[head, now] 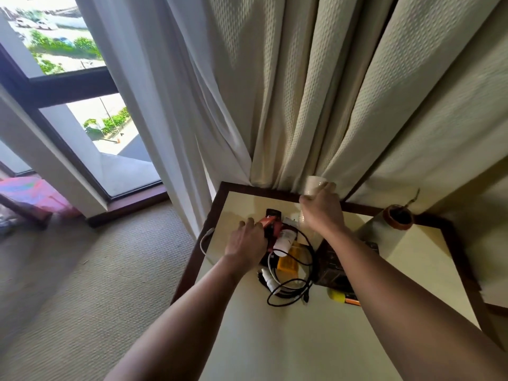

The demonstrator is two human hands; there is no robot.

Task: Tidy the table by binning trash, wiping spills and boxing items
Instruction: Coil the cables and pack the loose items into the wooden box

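Note:
A cream table (275, 334) with a dark wooden rim stands against the curtains. My right hand (321, 213) is shut on a pale paper cup (313, 185), lifted above the table's far edge. My left hand (247, 246) rests on an orange-red object (268, 226) in a pile of clutter. In that pile lie a white bottle (284, 242), a yellow item (288, 261), a white charger (268, 280) and tangled black cables (297, 287). A dark box (332, 268) sits partly hidden under my right forearm.
A small brown pot (398, 217) stands at the table's far right corner. A yellow and orange item (343, 296) lies near the dark box. Heavy curtains (302, 92) hang behind the table. Carpet (96, 284) and a window (82, 105) are to the left.

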